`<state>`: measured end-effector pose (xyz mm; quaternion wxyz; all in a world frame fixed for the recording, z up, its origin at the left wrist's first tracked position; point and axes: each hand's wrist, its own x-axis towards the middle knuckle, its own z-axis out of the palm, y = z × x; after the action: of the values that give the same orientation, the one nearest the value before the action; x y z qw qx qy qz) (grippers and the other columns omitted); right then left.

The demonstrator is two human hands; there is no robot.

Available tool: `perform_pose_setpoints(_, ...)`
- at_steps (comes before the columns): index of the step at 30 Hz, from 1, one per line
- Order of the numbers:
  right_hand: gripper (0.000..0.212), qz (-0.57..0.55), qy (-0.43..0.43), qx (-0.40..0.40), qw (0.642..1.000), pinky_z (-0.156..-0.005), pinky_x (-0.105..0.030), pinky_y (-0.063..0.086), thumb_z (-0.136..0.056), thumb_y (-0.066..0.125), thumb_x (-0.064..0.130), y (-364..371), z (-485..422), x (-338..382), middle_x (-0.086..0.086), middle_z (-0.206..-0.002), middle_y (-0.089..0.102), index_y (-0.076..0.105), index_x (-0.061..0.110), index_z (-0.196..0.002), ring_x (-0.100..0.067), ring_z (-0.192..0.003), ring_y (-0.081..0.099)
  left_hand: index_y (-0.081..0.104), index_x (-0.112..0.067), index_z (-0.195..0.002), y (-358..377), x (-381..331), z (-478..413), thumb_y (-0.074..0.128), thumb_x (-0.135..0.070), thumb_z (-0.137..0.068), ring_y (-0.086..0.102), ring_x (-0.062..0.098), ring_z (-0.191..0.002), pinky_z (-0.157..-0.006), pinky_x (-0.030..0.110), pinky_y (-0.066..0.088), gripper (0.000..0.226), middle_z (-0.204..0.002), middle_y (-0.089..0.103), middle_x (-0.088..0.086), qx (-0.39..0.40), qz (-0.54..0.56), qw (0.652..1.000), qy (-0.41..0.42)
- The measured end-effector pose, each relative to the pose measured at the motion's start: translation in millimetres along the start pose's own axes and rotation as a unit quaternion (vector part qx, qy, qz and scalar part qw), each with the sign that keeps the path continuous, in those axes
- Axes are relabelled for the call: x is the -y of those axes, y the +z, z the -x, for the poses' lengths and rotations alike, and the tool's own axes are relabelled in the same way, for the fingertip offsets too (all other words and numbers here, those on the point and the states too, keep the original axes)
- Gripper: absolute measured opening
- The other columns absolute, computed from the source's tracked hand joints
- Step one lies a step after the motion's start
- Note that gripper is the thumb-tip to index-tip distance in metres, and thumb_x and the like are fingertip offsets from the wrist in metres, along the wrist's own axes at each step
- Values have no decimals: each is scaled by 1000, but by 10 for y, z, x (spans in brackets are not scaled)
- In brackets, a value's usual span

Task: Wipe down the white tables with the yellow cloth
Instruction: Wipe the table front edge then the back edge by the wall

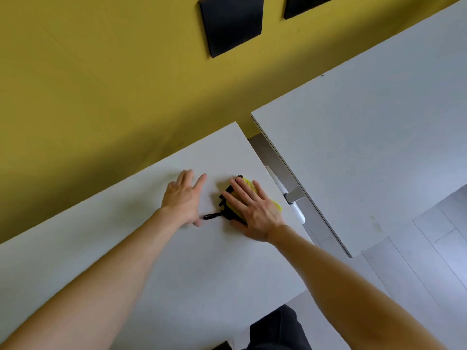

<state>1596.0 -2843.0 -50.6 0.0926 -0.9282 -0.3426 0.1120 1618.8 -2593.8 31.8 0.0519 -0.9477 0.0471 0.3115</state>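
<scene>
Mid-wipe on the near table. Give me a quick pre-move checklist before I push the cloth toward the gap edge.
1. Right hand flat on the yellow cloth: ok.
2. Cloth lying on the near white table: ok.
3. Left hand flat on the table, off the cloth: ok.
4. Cloth's black loop trailing toward the left hand, may snag: not ok.
5. Room before the table edge beside the gap: little left, not ok.
6. Second white table free of objects in the visible part: ok.
</scene>
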Motion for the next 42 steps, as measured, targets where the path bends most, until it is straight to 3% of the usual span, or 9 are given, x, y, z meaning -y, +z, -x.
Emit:
perform_pose_setpoints(4, 74, -31, 159, -59, 985, -134, -61, 10, -110, 46, 54, 127, 45, 35, -6, -183, 2, 20, 28, -174, -27, -169, -4, -40, -32, -160, 22, -18, -285, 100, -71, -43, -37, 42, -159, -133, 64, 1, 186, -165, -48, 19, 59, 4, 998, -10)
perform_pose_setpoints(9, 85, -205, 415, -53, 885, -134, -60, 7, -110, 39, 53, -304, -859, -182, -21, -180, 3, 4, 6, -172, -36, -168, 5, -62, -26, -139, 61, -93, -444, 100, -71, -44, -64, 49, -132, -122, 76, -17, 194, -137, -71, 25, 144, 21, 989, -5)
perform_pose_setpoints(12, 81, -206, 331, -38, 920, -133, -58, 14, -105, 45, 55, -433, -863, -206, -28, -177, 8, 20, 8, -166, -42, -165, 8, -63, -27, -138, 66, -57, -465, 97, -77, -42, -64, 49, -132, -122, 75, -18, 193, -137, -71, 25, 164, 31, 986, -5)
perform_pose_setpoints(16, 98, -101, 238, -12, 966, -133, -52, 24, -104, 38, 74, -337, -236, -382, -24, -175, 17, 5, 13, -173, -42, -160, 23, -59, -26, -143, 43, -41, -461, 97, -78, -44, -64, 48, -133, -121, 75, -20, 192, -139, -70, 25, 171, 53, 984, 12)
perform_pose_setpoints(19, 103, -130, 267, -40, 954, -118, -49, 43, -101, 41, 79, -265, -419, -452, -19, -152, 43, 17, 3, -168, -37, -135, 46, -58, -27, -144, 28, -22, -442, 97, -77, -44, -64, 48, -133, -121, 75, -20, 192, -140, -70, 24, 180, 55, 982, 18)
perform_pose_setpoints(25, 71, -218, 322, -79, 918, -101, -47, 48, -98, 58, 69, -400, -1673, -665, -16, -132, 53, 49, 4, -126, -40, -124, 55, -60, -25, -143, 16, -68, -458, 95, -79, -46, -63, 49, -134, -122, 74, -19, 190, -140, -69, 27, 194, 27, 981, -1)
perform_pose_setpoints(30, 81, -271, 352, -120, 888, -104, -48, 48, -102, 58, 60, -398, -1383, -537, -16, -141, 58, 31, 14, -163, -38, -127, 57, -60, -25, -142, 2, -84, -454, 93, -80, -49, -63, 50, -133, -122, 74, -19, 188, -138, -70, 28, 196, 24, 980, -3)
perform_pose_setpoints(35, 87, -209, 379, -70, 899, -103, -49, 49, -97, 51, 77, -323, -823, -423, -13, -137, 58, 36, 12, -154, -35, -123, 57, -59, -23, -143, 2, -52, -457, 94, -81, -47, -63, 51, -134, -122, 75, -17, 190, -140, -69, 29, 194, 35, 980, 10)
perform_pose_setpoints(42, 78, -208, 385, -103, 893, -92, -46, 47, -89, 63, 75, -474, -2069, -605, -12, -127, 58, 53, 10, -132, -37, -121, 57, -62, -25, -140, -7, -100, -472, 96, -75, -50, -63, 49, -134, -123, 74, -19, 188, -139, -70, 26, 200, 23, 980, -4)
